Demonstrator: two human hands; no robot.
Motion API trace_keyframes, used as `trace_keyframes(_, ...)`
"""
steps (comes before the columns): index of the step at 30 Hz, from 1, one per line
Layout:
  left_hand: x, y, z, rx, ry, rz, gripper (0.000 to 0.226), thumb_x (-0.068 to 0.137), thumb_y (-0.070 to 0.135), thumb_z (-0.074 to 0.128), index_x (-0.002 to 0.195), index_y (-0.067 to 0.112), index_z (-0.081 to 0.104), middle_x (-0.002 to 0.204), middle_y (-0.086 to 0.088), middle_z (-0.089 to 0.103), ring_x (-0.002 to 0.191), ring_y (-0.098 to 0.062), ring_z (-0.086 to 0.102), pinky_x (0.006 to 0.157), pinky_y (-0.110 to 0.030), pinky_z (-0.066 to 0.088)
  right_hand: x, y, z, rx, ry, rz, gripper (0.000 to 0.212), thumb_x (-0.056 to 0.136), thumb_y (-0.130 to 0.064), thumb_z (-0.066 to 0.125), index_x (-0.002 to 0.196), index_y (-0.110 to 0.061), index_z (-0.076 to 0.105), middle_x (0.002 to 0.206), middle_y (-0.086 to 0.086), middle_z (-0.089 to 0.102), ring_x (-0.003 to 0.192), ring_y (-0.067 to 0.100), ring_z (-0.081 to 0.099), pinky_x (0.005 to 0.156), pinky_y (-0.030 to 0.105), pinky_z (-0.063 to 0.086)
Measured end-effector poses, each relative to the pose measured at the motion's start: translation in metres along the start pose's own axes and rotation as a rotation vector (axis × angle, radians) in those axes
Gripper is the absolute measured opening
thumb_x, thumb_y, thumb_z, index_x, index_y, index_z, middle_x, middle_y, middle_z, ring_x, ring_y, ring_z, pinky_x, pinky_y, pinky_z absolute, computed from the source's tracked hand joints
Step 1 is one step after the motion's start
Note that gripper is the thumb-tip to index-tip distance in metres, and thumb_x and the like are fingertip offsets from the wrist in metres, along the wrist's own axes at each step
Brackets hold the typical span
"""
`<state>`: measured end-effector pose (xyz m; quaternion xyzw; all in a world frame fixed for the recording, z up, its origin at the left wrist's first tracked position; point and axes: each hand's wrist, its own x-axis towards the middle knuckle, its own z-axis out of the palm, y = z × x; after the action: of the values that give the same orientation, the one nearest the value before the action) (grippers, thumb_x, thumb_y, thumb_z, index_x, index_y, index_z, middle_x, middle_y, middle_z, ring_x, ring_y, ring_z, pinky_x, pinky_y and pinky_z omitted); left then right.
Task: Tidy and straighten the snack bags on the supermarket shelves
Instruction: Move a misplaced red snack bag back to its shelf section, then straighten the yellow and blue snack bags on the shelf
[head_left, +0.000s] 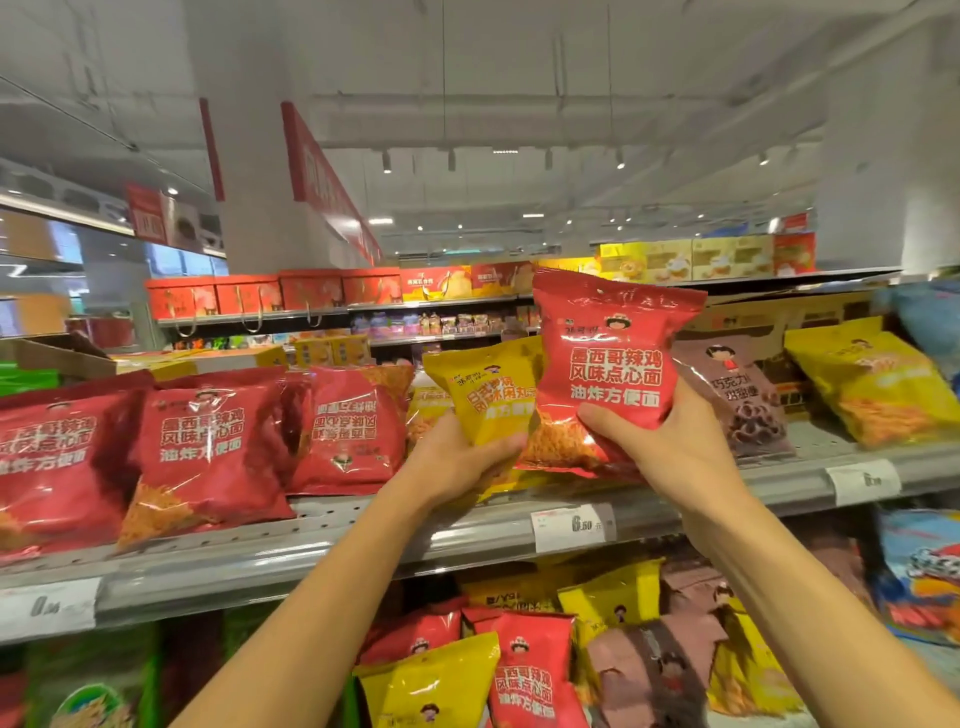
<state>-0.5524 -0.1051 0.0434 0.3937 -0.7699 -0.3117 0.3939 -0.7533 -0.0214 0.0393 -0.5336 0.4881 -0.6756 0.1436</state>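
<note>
Red bag (613, 364): held upright above the shelf edge, its lower right corner clamped in the right hand (670, 441), thumb across the front, fingers behind; most of the bag stands above the hand.
Yellow bag (488, 395): just left of the red bag, tilted a little, its right edge tucked behind the red one; the left hand (457, 462) grips its lower part, fingers curled round the bottom.
Hands: near each other, both raised in front of the top shelf (311, 551), each closed on its own bag.
Top shelf, left: three red bags (208, 447) leaning back in a row, overlapping; the third one is upside down.
Top shelf, right: a brown bag (743, 395) right behind the right hand, then a yellow bag at far right (872, 384) lying slanted.
Shelf edge: price tags (571, 527) clipped along the rail.
Lower shelf (753, 722): red, yellow and brown bags (524, 675) mixed together, leaning at different angles, with green bags (88, 686) at the left.
Background: red gift boxes (249, 296) on top of a farther shelf.
</note>
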Motion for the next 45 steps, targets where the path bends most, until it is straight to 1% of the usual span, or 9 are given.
trace_keyframes(4,-0.037,-0.014,-0.027,0.380,0.299,0.167,0.042,0.105,0.037,0.045,0.069,0.017,0.056,0.055,0.010,0.057,0.054,-0.007,0.054,0.061,-0.033,0.044,-0.007,-0.015,0.038,0.020,-0.073,-0.058,0.046,0.072,-0.030,0.090,0.112,-0.030,0.066,0.100,-0.014,0.074,0.086,-0.004,0.069,0.074,0.018,0.052)
trace_keyframes(10,-0.109,-0.050,-0.082,0.798,0.630,0.240,0.032,0.103,0.029,0.048,0.075,0.020,0.061,0.073,0.009,0.051,0.069,-0.015,0.049,0.063,-0.031,0.034,-0.021,-0.031,0.128,0.027,-0.220,-0.093,0.050,0.071,-0.033,0.091,0.114,-0.025,0.067,0.101,-0.012,0.074,0.093,0.008,0.071,0.082,0.032,0.056)
trace_keyframes(15,-0.148,-0.069,-0.112,0.933,0.603,0.190,0.027,0.102,0.030,0.049,0.087,0.016,0.067,0.084,0.004,0.056,0.082,-0.017,0.049,0.075,-0.035,0.043,-0.026,-0.030,0.195,-0.039,-0.313,-0.151,0.035,0.073,-0.029,0.091,0.088,-0.038,0.060,0.090,-0.018,0.069,0.084,-0.002,0.065,0.071,0.019,0.049)
trace_keyframes(18,-0.154,-0.076,-0.116,0.881,0.546,0.187,0.026,0.102,0.033,0.048,0.100,0.017,0.068,0.095,0.005,0.057,0.092,-0.013,0.047,0.084,-0.029,0.043,-0.018,-0.016,0.212,-0.081,-0.379,-0.070,0.032,0.073,-0.028,0.091,0.090,-0.033,0.064,0.098,-0.007,0.075,0.090,0.013,0.070,0.082,0.032,0.055)
trace_keyframes(24,-0.148,-0.076,-0.115,0.851,0.558,0.208,0.023,0.100,0.034,0.051,0.092,0.019,0.066,0.090,0.007,0.055,0.088,-0.011,0.045,0.080,-0.027,0.042,-0.003,-0.010,0.209,-0.205,-0.634,0.117,0.036,0.064,-0.045,0.092,0.088,-0.033,0.069,0.085,-0.022,0.072,0.077,-0.003,0.066,0.065,0.017,0.046)
trace_keyframes(29,-0.140,-0.075,-0.113,0.798,0.607,0.185,0.022,0.097,0.032,0.055,0.076,0.026,0.049,0.079,0.011,0.048,0.078,-0.011,0.044,0.072,-0.027,0.040,-0.019,-0.018,0.199,-0.489,-0.503,0.021,0.054,0.067,-0.071,0.078,0.094,-0.026,0.068,0.092,-0.012,0.072,0.084,0.011,0.068,0.079,0.034,0.057)
trace_keyframes(33,-0.127,-0.064,-0.098,0.644,0.672,0.238,0.016,0.095,0.028,0.056,0.081,0.022,0.055,0.083,0.010,0.049,0.082,-0.012,0.046,0.073,-0.028,0.041,-0.039,-0.023,0.174,-0.462,-0.404,-0.104,0.061,0.076,-0.065,0.075,0.122,-0.025,0.064,0.109,-0.012,0.071,0.096,0.008,0.068,0.088,0.032,0.056)
trace_keyframes(40,-0.093,-0.023,-0.020,0.242,0.594,0.427,0.009,0.093,0.026,0.058,0.090,0.020,0.063,0.088,0.010,0.058,0.086,-0.009,0.055,0.074,-0.024,0.043,-0.047,-0.003,0.085,-0.213,-0.140,-0.186,0.009,0.089,-0.026,0.076,0.097,-0.021,0.078,0.089,-0.015,0.076,0.085,-0.003,0.070,0.077,0.011,0.052)
trace_keyframes(45,-0.061,0.006,0.042,0.099,0.461,0.391,0.005,0.093,0.024,0.065,0.097,0.022,0.064,0.094,0.009,0.063,0.087,-0.004,0.060,0.078,-0.026,0.049,-0.017,0.028,-0.010,-0.214,0.042,-0.080,0.003,0.090,-0.019,0.075,0.090,-0.018,0.078,0.083,-0.006,0.077,0.081,0.009,0.071,0.075,0.023,0.055)
